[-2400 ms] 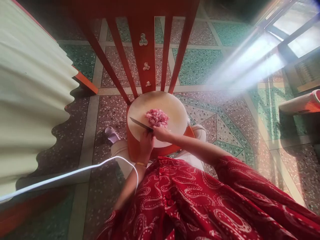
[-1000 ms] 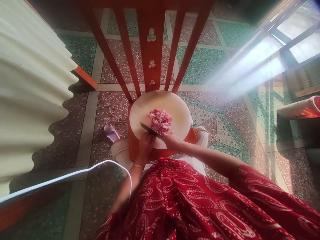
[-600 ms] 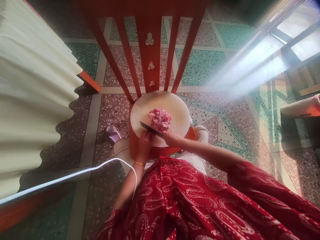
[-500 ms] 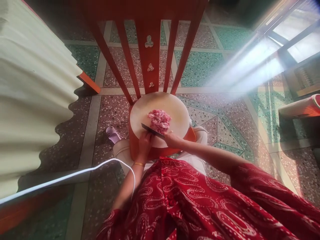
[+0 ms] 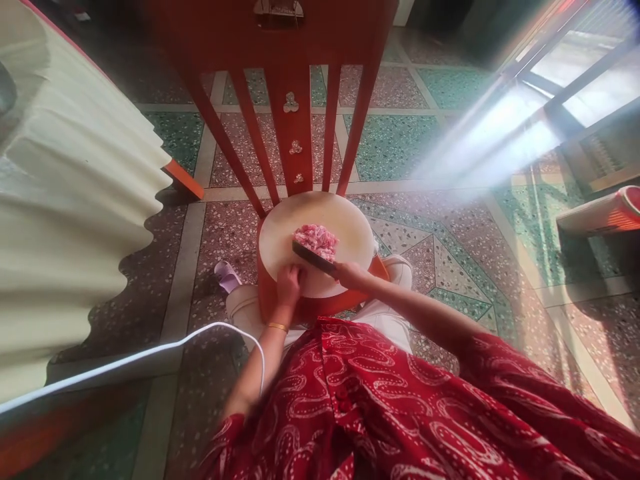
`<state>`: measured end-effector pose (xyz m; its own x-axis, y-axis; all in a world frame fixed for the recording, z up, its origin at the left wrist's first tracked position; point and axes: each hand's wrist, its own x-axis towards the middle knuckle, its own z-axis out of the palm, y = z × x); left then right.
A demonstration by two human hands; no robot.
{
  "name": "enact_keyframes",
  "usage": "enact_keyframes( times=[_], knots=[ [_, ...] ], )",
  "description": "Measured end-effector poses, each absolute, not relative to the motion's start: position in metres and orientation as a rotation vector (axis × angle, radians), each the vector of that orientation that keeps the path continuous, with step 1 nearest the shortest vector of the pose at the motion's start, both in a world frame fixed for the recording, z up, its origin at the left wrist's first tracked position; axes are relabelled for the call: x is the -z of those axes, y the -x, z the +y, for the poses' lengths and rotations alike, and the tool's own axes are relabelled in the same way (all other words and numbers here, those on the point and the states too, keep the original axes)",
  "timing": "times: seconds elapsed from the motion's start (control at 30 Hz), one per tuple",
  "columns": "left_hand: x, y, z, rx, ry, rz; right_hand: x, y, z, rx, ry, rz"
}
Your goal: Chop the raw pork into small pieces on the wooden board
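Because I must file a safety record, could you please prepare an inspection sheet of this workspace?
Surface: round pale board on a red-orange chair.
Things in use: heap of pink chopped meat on the board; knife along its near side, contact unclear.
Clutter: lilac slipper left of the chair; whether worn, unclear.
Hands: right hand grips the knife; left hand is curled at the board's near edge, contents unclear.
Cables: white cable from the left edge of view to the left forearm, not crossing the board.
Surroundings: speckled floor; pale draped cloth at left; bright glare at upper right.
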<state>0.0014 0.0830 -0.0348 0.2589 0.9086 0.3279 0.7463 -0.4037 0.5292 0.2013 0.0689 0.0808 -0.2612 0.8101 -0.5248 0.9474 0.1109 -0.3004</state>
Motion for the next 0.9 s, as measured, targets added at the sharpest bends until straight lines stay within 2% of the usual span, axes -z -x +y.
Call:
enact_keyframes(
  times=[0.13,0.33,0.63,0.9],
  knots=[
    [0.027,-0.009,0.086,-0.899,-2.197,1.616,-0.086,-0.201,0.065,0.743,-1.784,2.115],
    [0.020,0.001,0.069,-0.731,-2.346,1.590,-0.087,-0.186,0.058,0.708,-1.796,2.176],
    [0.034,0.012,0.062,-0.951,-2.359,1.501,-0.079,-0.174,0.044,0.692,-1.714,2.099],
    [0.038,0.007,0.061,-0.998,-2.276,1.498,-0.075,-0.169,0.063,0.706,-1.534,2.138]
  ],
)
